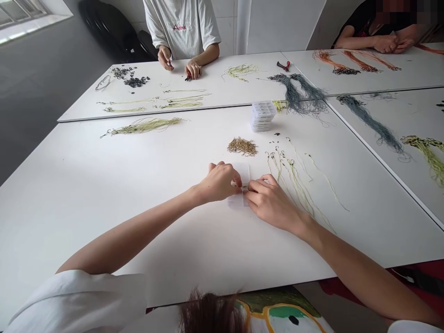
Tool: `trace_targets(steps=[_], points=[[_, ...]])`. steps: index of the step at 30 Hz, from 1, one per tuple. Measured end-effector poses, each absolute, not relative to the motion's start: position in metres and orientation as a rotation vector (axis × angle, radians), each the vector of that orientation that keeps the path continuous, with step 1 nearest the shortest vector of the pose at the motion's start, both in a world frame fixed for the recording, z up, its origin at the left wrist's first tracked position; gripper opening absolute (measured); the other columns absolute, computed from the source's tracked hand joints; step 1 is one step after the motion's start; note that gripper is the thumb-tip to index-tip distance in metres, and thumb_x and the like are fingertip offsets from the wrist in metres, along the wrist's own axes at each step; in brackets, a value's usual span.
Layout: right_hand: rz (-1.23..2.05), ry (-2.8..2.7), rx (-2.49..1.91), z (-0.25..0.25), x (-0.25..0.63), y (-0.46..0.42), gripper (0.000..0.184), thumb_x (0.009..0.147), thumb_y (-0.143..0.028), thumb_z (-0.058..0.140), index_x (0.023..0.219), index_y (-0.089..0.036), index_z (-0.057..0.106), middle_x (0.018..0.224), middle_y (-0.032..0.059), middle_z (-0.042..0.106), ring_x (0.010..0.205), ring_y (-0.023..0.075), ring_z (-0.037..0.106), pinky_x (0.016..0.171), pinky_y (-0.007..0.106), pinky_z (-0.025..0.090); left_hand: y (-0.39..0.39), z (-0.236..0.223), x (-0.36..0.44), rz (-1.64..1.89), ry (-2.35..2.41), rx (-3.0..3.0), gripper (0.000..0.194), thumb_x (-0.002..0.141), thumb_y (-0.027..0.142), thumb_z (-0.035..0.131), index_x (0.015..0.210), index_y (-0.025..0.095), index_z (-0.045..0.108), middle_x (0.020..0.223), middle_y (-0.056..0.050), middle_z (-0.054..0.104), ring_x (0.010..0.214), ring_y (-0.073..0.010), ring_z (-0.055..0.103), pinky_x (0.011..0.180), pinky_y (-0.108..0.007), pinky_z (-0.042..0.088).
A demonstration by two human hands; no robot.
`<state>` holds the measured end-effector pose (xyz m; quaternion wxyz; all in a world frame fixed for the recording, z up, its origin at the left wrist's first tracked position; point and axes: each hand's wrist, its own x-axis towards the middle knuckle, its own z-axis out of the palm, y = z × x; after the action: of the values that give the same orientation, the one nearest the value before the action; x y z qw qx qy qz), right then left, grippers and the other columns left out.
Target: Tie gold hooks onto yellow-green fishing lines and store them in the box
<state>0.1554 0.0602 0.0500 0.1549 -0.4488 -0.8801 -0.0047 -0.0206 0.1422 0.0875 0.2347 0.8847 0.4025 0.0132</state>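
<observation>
On my feed, the operator wears a loose white short-sleeved top: the left sleeve fills the lower corner, and the right sleeve barely edges in. The left hand and right hand are bare. A tuft of brown hair rises at the bottom edge.

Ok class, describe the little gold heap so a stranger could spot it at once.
On the nearest white table, look between the stack of clear boxes and the person's hands. There sits a small heap of gold-coloured fishing hooks, unlike the pale lines beside it.
</observation>
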Motion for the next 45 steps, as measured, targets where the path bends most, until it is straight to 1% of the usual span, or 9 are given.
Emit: trace_targets(steps=[8, 14, 18, 22, 26, 35, 39, 42, 45], points=[[0.089, -2.484, -1.292, 0.051, 0.158, 0.059, 0.024, 0.091, -0.009, 0.047, 0.076, -0.016, 0.065, 0.075, 0.0026, 0.058, 0.067, 0.014, 0.051, 0.084, 0.034, 0.033, 0.13, 0.089, -0.059, 0.24, 0.931, 2.575, 0.022, 0.086, 0.021, 0.06, 0.104, 0.028, 0.07, 0.099, -0.006, 0.059, 0.093, -0.0211, 0.049, 0.084, -0.037, 0.036], [0.171, -2.452, -1.317, 0.055, 0.156, 0.06, 0.023, 0.092, -0.011, 0.047, 0.08, -0.017, 0.065, 0.075, 0.0032, 0.059, 0.068, 0.0151, 0.053, 0.083, 0.035, 0.034, 0.108, 0.076, -0.059, 0.304, 0.857, 2.778, 0.025, 0.094, 0.028, 0.05, 0.109, 0.026, 0.069, 0.102, -0.009, 0.059, 0.092, -0.0221, 0.046, 0.083, -0.04, 0.034], [0.315, -2.374, -1.345, 0.057, 0.159, 0.061, 0.013, 0.089, -0.013, 0.056, 0.092, -0.019, 0.067, 0.08, 0.0031, 0.062, 0.075, 0.0171, 0.055, 0.083, 0.033, 0.036, 0.102, 0.067, -0.06, 0.362, 0.871, 2.812, 0.025, 0.095, 0.03, 0.048, 0.108, 0.024, 0.069, 0.103, -0.01, 0.058, 0.094, -0.0226, 0.045, 0.083, -0.04, 0.034], [0.381, -2.315, -1.365, 0.057, 0.162, 0.061, 0.015, 0.087, -0.016, 0.062, 0.101, -0.019, 0.066, 0.083, 0.0021, 0.064, 0.077, 0.0175, 0.055, 0.084, 0.033, 0.037, 0.1, 0.065, -0.059, 0.42, 0.889, 2.817, 0.027, 0.094, 0.028, 0.049, 0.116, 0.026, 0.065, 0.106, -0.01, 0.057, 0.096, -0.0237, 0.044, 0.084, -0.041, 0.035], [0.333, -2.341, -1.345, 0.059, 0.161, 0.06, 0.011, 0.09, -0.017, 0.058, 0.091, -0.02, 0.068, 0.079, 0.0025, 0.062, 0.075, 0.017, 0.054, 0.084, 0.034, 0.036, 0.094, 0.064, -0.054, 0.417, 0.908, 2.827, 0.028, 0.094, 0.03, 0.049, 0.118, 0.025, 0.063, 0.108, -0.011, 0.057, 0.097, -0.0244, 0.043, 0.085, -0.042, 0.035], [0.264, -2.393, -1.305, 0.057, 0.152, 0.061, 0.025, 0.094, -0.014, 0.047, 0.076, -0.017, 0.065, 0.073, 0.0024, 0.06, 0.065, 0.0133, 0.054, 0.083, 0.034, 0.037, 0.09, 0.055, -0.051, 0.429, 0.924, 2.848, 0.024, 0.095, 0.025, 0.046, 0.11, 0.023, 0.064, 0.105, -0.011, 0.058, 0.097, -0.0245, 0.046, 0.087, -0.043, 0.035], [0.441, -2.208, -1.284, 0.066, 0.165, 0.072, 0.008, 0.089, -0.023, 0.061, 0.091, -0.019, 0.067, 0.08, 0.0017, 0.068, 0.071, 0.015, 0.061, 0.086, 0.036, 0.041, 0.093, 0.071, -0.04, 0.536, 0.988, 2.702, 0.026, 0.093, 0.027, 0.049, 0.114, 0.024, 0.065, 0.107, -0.012, 0.06, 0.099, -0.0266, 0.047, 0.087, -0.048, 0.035], [0.406, -1.871, -1.349, 0.073, 0.199, 0.088, 0.012, 0.086, -0.024, 0.062, 0.095, -0.019, 0.068, 0.088, 0.0048, 0.072, 0.078, 0.018, 0.065, 0.082, 0.035, 0.048, 0.072, 0.105, -0.028, 0.628, 0.829, 2.328, 0.027, 0.093, 0.031, 0.051, 0.115, 0.026, 0.067, 0.105, -0.011, 0.062, 0.096, -0.0238, 0.053, 0.086, -0.044, 0.041], [0.292, -1.439, -1.466, 0.072, 0.243, 0.105, 0.014, 0.082, -0.027, 0.063, 0.09, -0.018, 0.07, 0.087, 0.0066, 0.072, 0.079, 0.0203, 0.067, 0.077, 0.035, 0.053, 0.015, 0.132, -0.028, 0.273, 0.396, 1.783, 0.027, 0.09, 0.039, 0.055, 0.112, 0.03, 0.068, 0.101, -0.008, 0.065, 0.084, -0.0191, 0.062, 0.071, -0.034, 0.05]])
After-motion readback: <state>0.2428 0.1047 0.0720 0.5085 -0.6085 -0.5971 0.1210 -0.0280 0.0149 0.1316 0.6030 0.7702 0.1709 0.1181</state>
